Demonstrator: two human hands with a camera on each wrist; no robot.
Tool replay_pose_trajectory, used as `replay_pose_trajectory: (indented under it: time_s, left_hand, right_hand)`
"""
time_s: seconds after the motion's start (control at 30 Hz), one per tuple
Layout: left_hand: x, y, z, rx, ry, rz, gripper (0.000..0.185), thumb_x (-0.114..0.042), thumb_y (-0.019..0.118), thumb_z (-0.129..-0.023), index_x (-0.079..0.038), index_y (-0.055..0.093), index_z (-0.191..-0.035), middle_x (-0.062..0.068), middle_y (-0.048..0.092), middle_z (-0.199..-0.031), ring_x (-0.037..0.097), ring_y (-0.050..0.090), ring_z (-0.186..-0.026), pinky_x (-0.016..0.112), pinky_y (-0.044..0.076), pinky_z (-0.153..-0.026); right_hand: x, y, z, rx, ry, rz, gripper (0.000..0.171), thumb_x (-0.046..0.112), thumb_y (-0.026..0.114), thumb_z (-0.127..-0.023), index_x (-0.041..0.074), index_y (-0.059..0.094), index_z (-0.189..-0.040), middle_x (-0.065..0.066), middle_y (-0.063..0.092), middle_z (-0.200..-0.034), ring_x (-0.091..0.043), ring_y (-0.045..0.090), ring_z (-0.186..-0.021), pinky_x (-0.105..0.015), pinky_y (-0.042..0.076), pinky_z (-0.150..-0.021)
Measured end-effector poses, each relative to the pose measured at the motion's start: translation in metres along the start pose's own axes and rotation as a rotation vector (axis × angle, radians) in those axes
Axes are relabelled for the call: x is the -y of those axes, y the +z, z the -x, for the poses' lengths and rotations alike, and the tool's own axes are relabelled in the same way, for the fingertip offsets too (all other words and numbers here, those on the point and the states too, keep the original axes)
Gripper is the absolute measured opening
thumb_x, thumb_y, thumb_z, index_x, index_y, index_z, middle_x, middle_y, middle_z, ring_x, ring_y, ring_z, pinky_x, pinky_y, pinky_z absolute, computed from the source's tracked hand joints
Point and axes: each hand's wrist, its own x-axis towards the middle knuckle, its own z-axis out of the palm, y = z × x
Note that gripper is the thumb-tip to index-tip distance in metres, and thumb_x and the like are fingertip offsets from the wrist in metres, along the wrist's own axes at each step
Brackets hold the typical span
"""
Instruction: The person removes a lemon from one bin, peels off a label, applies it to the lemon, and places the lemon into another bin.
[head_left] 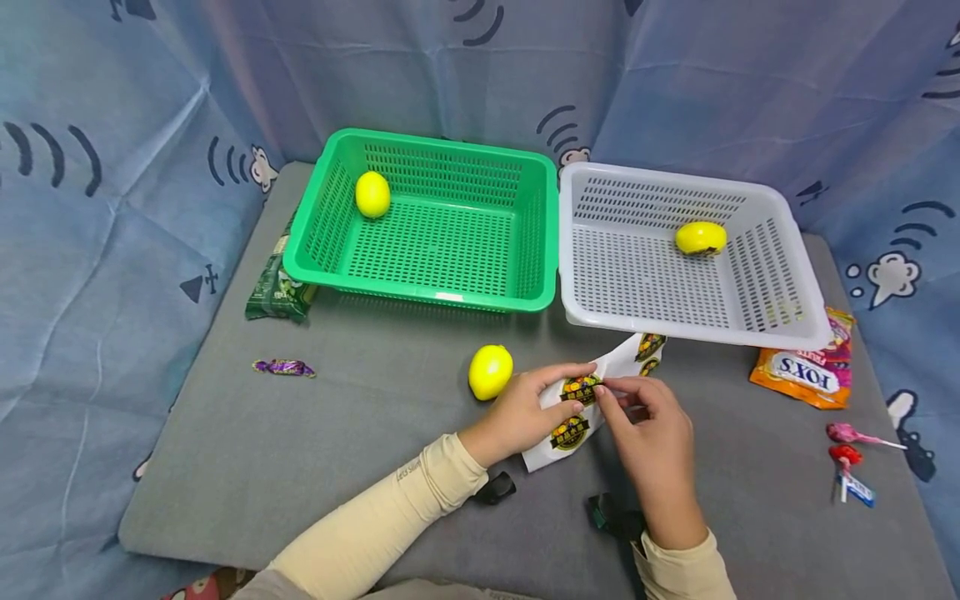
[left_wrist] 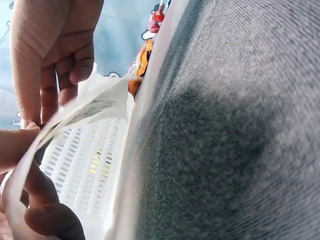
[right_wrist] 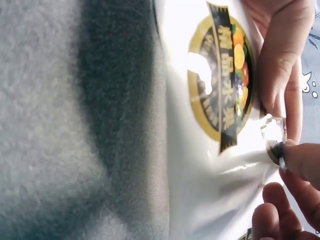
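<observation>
My left hand [head_left: 521,417] holds a white strip of round fruit stickers [head_left: 542,454] just above the grey table, thumb on its face and fingers behind. At the strip's edge my right hand [head_left: 656,442] pinches a partly lifted sticker [right_wrist: 273,131] between thumb and forefinger; its clear rim shines in the right wrist view. The strip bends upward in the left wrist view. Left of the strip, close to my left hand, a yellow lemon [head_left: 491,372] lies on the table.
Behind stand a green basket [head_left: 420,293] with a lemon [head_left: 372,195] and a white basket [head_left: 675,327] with a lemon [head_left: 701,238] bearing a dark label. Around them lie a green packet [head_left: 279,287], purple wrapped candy [head_left: 284,367], an orange candy bag [head_left: 806,371] and lollipops [head_left: 846,454].
</observation>
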Motion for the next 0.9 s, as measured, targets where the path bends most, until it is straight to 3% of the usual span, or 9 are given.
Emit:
replay_pose_trajectory:
  time_s: [0.27, 0.4, 0.53, 0.67, 0.8, 0.9]
  left_hand:
    - [-0.001, 0.000, 0.000, 0.014, -0.029, -0.022, 0.049, -0.005, 0.076, -0.098, -0.012, 0.065, -0.145, 0.000, 0.066, -0.143, 0.005, 0.063, -0.115, 0.021, 0.051, -0.095]
    - [0.000, 0.001, -0.001, 0.043, -0.046, -0.086, 0.050, -0.009, 0.078, -0.098, -0.014, 0.065, -0.146, 0.000, 0.066, -0.143, 0.005, 0.064, -0.113, 0.020, 0.050, -0.092]
    - [0.001, 0.002, -0.003, 0.078, -0.039, -0.208, 0.051, -0.014, 0.078, -0.098, -0.017, 0.064, -0.147, -0.002, 0.066, -0.143, 0.005, 0.064, -0.118, 0.019, 0.049, -0.095]
    - [0.002, 0.003, -0.003, 0.126, -0.021, -0.318, 0.054, -0.014, 0.077, -0.099, -0.017, 0.060, -0.151, -0.002, 0.063, -0.148, 0.008, 0.060, -0.128, 0.022, 0.047, -0.103]
    - [0.000, 0.006, -0.006, 0.192, 0.080, -0.503, 0.064, -0.021, 0.077, -0.100, -0.017, 0.051, -0.159, 0.000, 0.056, -0.153, 0.016, 0.053, -0.138, 0.029, 0.042, -0.112]
    - [-0.002, 0.008, -0.007, 0.174, 0.158, -0.664, 0.066, -0.029, 0.076, -0.101, -0.020, 0.049, -0.161, 0.003, 0.049, -0.159, 0.022, 0.048, -0.141, 0.037, 0.039, -0.113]
  right_hand:
    - [0.001, -0.002, -0.001, 0.039, 0.006, -0.041, 0.006, 0.009, 0.082, -0.094, 0.006, 0.077, -0.097, -0.004, 0.069, -0.095, -0.004, 0.060, -0.079, -0.008, 0.045, -0.071]
    - [-0.001, -0.005, -0.001, 0.067, 0.035, -0.079, 0.006, 0.003, 0.079, -0.095, 0.001, 0.073, -0.097, -0.007, 0.070, -0.102, 0.005, 0.058, -0.080, -0.007, 0.045, -0.071]
    - [-0.003, -0.010, -0.001, 0.071, 0.082, -0.077, 0.007, 0.005, 0.075, -0.098, -0.001, 0.072, -0.098, -0.011, 0.072, -0.111, 0.009, 0.057, -0.083, -0.008, 0.045, -0.073]
    - [-0.005, -0.019, -0.001, 0.001, 0.165, -0.040, 0.014, 0.013, 0.071, -0.102, 0.000, 0.071, -0.103, -0.009, 0.072, -0.108, 0.010, 0.053, -0.082, -0.010, 0.042, -0.074]
    - [-0.005, -0.028, -0.003, -0.056, 0.222, -0.041, 0.019, 0.018, 0.070, -0.103, 0.000, 0.071, -0.108, -0.003, 0.068, -0.101, 0.008, 0.054, -0.082, -0.010, 0.042, -0.074]
    - [-0.007, -0.029, -0.006, -0.043, 0.218, -0.042, 0.021, 0.019, 0.070, -0.104, -0.001, 0.071, -0.109, -0.005, 0.070, -0.106, 0.009, 0.055, -0.083, -0.009, 0.042, -0.075]
